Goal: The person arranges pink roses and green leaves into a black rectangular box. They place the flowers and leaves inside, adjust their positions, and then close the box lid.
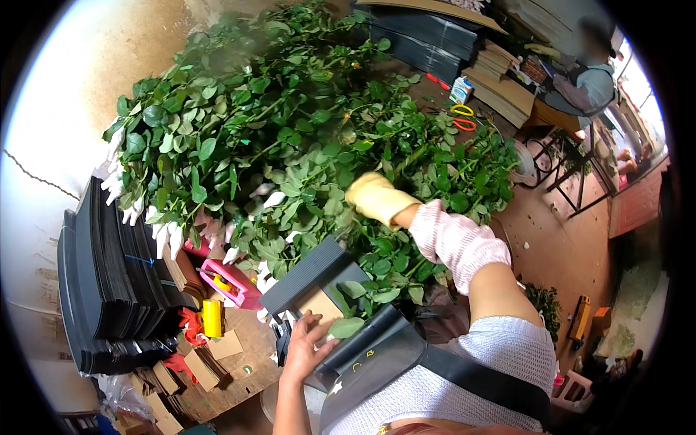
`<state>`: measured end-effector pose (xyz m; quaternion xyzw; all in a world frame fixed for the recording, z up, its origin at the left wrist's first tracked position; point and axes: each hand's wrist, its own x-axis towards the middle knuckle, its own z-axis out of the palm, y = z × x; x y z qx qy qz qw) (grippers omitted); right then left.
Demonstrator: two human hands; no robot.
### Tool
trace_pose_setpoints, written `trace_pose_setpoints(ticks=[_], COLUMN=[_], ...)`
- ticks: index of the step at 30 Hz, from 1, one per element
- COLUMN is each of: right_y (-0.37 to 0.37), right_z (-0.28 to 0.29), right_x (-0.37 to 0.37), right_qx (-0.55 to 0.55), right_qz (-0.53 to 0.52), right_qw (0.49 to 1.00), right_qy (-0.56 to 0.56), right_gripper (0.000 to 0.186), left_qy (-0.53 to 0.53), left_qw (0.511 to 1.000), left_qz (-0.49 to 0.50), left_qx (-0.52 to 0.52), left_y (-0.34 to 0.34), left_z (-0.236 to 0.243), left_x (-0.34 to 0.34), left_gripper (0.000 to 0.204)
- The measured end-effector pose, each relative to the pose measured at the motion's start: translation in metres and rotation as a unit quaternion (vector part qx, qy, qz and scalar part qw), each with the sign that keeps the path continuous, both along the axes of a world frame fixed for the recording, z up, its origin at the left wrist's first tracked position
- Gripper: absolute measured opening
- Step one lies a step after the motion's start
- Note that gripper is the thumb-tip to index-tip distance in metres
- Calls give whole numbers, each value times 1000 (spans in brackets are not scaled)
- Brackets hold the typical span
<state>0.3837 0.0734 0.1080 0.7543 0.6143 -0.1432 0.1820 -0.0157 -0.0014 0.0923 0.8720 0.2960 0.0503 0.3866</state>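
The gloved right hand (373, 197), its grip unclear, was nearer the leafy stems (290, 119) piled ahead. The left hand (307, 349), fingers loosely spread, rested by brown cardboard (319, 301).

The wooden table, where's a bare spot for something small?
The wooden table has a small bare patch between the cardboard pieces and left hand, in front of the pink box. Leafy stems crowd the back; black boards crowd the left.
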Motion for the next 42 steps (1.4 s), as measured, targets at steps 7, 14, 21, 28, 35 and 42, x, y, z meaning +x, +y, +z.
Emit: trace_pose_setpoints(ticks=[7,14,21,28,35,42], right_y=[-62,-138,-203,-67,51,-44], right_z=[35,102,29,71,-6,-76], right_x=[63,71,71,59,9,27], right_qx=[445,354,185,306,134,32], right_qz=[85,58,153,111,42,211], right_qw=[883,840,960,934,990,972], right_qy=[122,406,141,144,-2,100], right_gripper=[32,53,39,44,47,46], left_qy=[-18,-22,-70,-43,-28,-62], left_qw=[1000,999,990,999,994,993], left_qz=[-11,45,120,32,72,72], left_qx=[20,-15,-24,-8,80,69], left_y=[2,2,-6,3,5,-2], left_z=[-8,-15,-29,-6,-12,-25], left_x=[-2,-9,-5,1,8,13], left_gripper=[27,64,92,60,34,33])
